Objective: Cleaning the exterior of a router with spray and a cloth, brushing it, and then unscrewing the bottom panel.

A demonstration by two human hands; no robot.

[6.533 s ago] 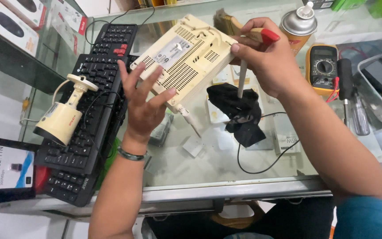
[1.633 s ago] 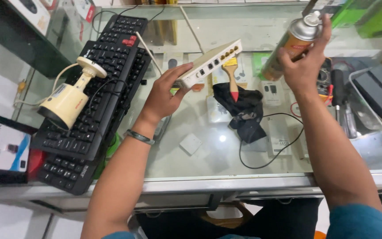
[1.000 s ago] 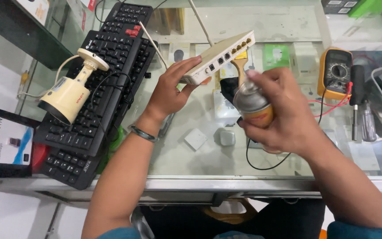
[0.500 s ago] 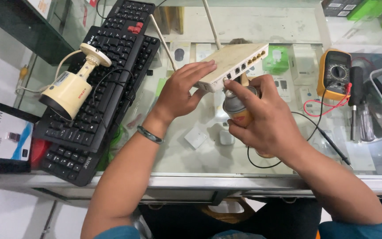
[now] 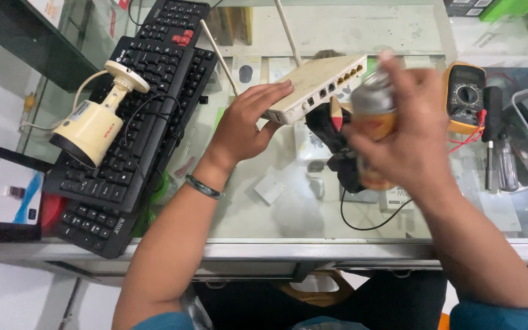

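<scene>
- Grip: our left hand (image 5: pixel 242 125) is closed over the top edge of the cream router (image 5: pixel 320 85), fingers on the lid, thumb beneath, holding it tilted above the counter with its row of ports facing our right hand (image 5: pixel 414 131). That hand is wrapped around a spray can (image 5: pixel 371 125), motion-blurred, just beside the port side of the router.
- Glass counter (image 5: pixel 258 214): largest surface under the work. Judgement: a router slipping from a one-handed edge grip would fall onto glass; the overhanging, unsupported far end is the likely cause.
- Black keyboards (image 5: pixel 135 122), stacked at left, a cream security camera (image 5: pixel 93 125) lying on top. Judgement: drifting spray could settle on the keys; the camera's cable loops near our left forearm and could snag.
- Router: its antennas rise away from us. Judgement: spray forced into the ports at close range may pool inside.
- Spray can: nozzle direction not readable through the blur. Judgement: a misaimed burst could hit our left fingers.
- Yellow meter (image 5: pixel 467 98), right of the can, red lead trailing. Judgement: the right elbow or overspray could reach it.
- Black cloth (image 5: pixel 331 131) under the router, a paintbrush (image 5: pixel 335 113) on it; small white parts lie loose below, easily knocked off.
</scene>
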